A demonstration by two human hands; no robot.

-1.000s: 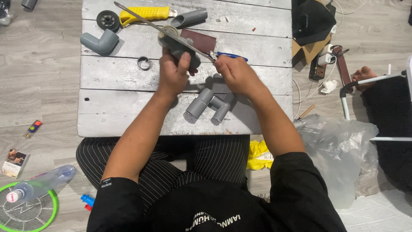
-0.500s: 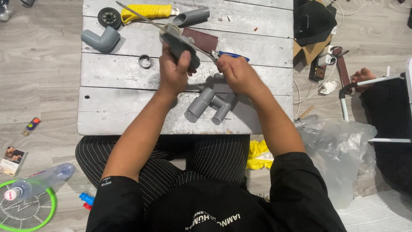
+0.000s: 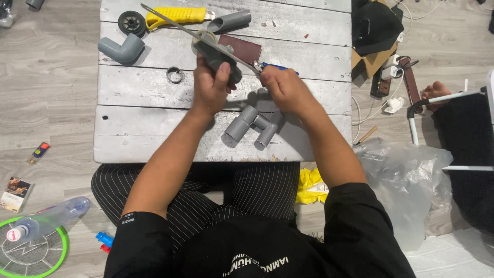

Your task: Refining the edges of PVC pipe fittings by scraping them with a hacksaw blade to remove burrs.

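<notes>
Head view: a grey pipe piece [image 3: 218, 54] is gripped in the clenched left hand [image 3: 210, 87], raised off the white plank table [image 3: 134, 128], seemingly so it can be worked on freely. The right hand [image 3: 285, 90] is closed around a blue-handled tool [image 3: 275, 67], whose thin metal part is seen reaching toward the pipe piece. Just below both hands, a grey pipe assembly [image 3: 254, 123] is laid flat. Beyond the left hand a yellow-handled knife [image 3: 175, 16] and a brown rectangular pad [image 3: 242, 47] are kept; a small printed packet [image 3: 15, 193] lies far to its left.
</notes>
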